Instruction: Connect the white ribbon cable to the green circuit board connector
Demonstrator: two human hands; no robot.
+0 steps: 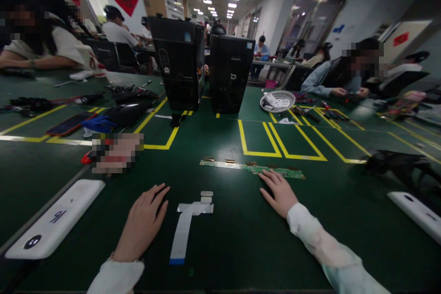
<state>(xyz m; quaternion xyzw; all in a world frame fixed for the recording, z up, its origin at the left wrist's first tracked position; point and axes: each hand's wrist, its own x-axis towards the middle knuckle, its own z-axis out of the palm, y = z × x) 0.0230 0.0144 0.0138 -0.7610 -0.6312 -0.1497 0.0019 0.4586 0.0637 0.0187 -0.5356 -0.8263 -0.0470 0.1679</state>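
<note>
On the green table [227,248], my left hand [143,220] rests palm down with its fingers stretched out, holding nothing. Just right of it lies a white flat ribbon cable [182,234] with a blue end, folded into a cross-like shape. A small connector piece sits at its top. My right hand [279,193] is spread, its fingertips at the near edge of a long, narrow green circuit board [237,165]. Gold-coloured connectors stand along the far edge of that board. I cannot tell whether the fingertips press on the board or only rest beside it.
White devices lie at left [55,220] and right [418,216]. Two black computer towers [177,64] stand at the back, near a white basket [277,101]. Cables and a dark phone-like slab [70,124] occupy the left; a black bundle [392,167] the right. People sit around.
</note>
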